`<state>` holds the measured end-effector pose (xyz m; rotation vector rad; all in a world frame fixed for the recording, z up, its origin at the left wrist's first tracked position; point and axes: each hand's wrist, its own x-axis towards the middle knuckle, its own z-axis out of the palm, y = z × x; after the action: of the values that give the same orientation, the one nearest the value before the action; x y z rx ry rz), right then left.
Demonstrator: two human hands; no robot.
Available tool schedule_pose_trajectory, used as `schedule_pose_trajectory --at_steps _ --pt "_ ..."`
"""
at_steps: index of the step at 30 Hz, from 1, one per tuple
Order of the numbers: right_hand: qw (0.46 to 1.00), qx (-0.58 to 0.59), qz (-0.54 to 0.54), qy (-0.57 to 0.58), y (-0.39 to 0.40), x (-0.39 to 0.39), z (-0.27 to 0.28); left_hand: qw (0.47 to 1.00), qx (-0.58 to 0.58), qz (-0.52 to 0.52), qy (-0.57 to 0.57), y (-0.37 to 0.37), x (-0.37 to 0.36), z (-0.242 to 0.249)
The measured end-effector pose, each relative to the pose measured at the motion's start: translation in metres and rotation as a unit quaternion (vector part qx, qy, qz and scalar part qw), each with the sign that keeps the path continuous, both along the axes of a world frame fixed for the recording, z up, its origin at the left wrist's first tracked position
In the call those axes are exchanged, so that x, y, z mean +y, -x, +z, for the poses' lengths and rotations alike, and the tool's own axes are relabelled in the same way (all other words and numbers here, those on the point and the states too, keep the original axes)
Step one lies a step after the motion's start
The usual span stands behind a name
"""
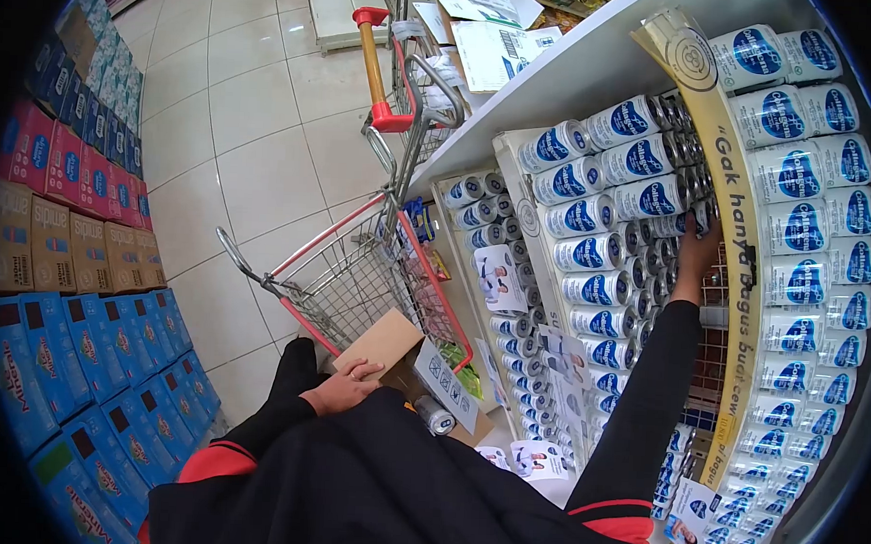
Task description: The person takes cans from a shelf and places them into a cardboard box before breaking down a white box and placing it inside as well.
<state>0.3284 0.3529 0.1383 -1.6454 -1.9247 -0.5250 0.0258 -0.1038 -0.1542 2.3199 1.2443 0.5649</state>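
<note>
My right hand (699,250) reaches into the shelf display, its fingers closed around the end of a white and blue drink can (669,226) that lies on its side among other cans. Part of the grip is hidden. Down by my lap, my left hand (345,389) holds the flap of an open cardboard box (382,342). One can (436,417) shows inside that box. Stacked cans (592,252) lie in rows left of my right arm, and upright cans (795,229) fill the right side.
A wire shopping cart (358,269) with red edges stands ahead, beside the shelf. Stacked blue cartons (101,374) line the left side. A yellow printed strip (736,285) runs between the can stacks. Flattened cardboard (498,56) lies at the top.
</note>
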Motion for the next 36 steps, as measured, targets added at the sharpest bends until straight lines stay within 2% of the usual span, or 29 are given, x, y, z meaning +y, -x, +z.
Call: schedule_pose_trajectory --at_steps 5,11,13,15,17,18,19,20,22,25,30,32,33,35,36 --pt "0.999 -0.026 0.027 -0.033 -0.007 0.004 -0.004 1.0 -0.022 0.003 0.015 0.0 0.001 0.006" --pt "1.0 -0.007 0.021 -0.012 0.004 -0.004 -0.001 1.0 -0.016 0.006 0.003 0.0 0.001 0.008" --pt "0.999 -0.03 0.012 -0.031 0.005 -0.005 -0.006 0.995 0.003 -0.033 0.09 0.003 0.004 0.017" --pt "0.997 -0.056 -0.003 -0.051 0.006 -0.019 -0.005 0.996 0.016 -0.035 0.076 0.003 0.004 0.016" --pt "0.995 -0.085 -0.034 -0.027 0.029 -0.052 0.003 0.997 0.031 -0.041 0.058 0.002 0.004 0.01" --pt "0.993 -0.097 0.038 -0.051 0.035 -0.068 0.003 0.998 0.052 -0.036 0.017 0.0 0.002 0.005" --pt "0.994 -0.087 0.048 -0.033 0.054 -0.097 0.011 0.997 0.072 -0.032 -0.025 -0.001 0.002 0.003" --pt "0.991 -0.099 0.069 -0.063 0.066 -0.119 0.012 0.996 0.074 -0.041 -0.031 0.0 0.003 0.007" --pt "0.982 -0.07 0.171 -0.031 0.08 -0.167 0.012 0.997 0.041 -0.054 0.022 0.001 0.005 0.018" --pt "0.972 -0.087 0.217 0.017 0.085 -0.242 -0.016 0.996 0.05 -0.067 0.026 0.002 0.007 0.033" --pt "0.975 -0.021 0.194 0.105 0.086 -0.354 -0.076 0.994 0.07 -0.07 0.051 -0.003 0.006 0.041" --pt "0.962 0.033 0.175 0.209 0.085 -0.39 -0.109 0.994 0.075 -0.049 0.06 -0.004 0.005 0.045" --pt "0.96 0.04 0.173 0.215 0.085 -0.407 -0.124 0.994 0.085 -0.048 0.059 -0.005 0.004 0.043" --pt "0.936 0.081 0.141 0.313 0.084 -0.438 -0.152 0.992 0.091 -0.05 0.068 -0.006 0.004 0.044" --pt "0.934 0.087 0.141 0.317 0.082 -0.451 -0.165 0.992 0.093 -0.049 0.065 -0.006 0.004 0.044"
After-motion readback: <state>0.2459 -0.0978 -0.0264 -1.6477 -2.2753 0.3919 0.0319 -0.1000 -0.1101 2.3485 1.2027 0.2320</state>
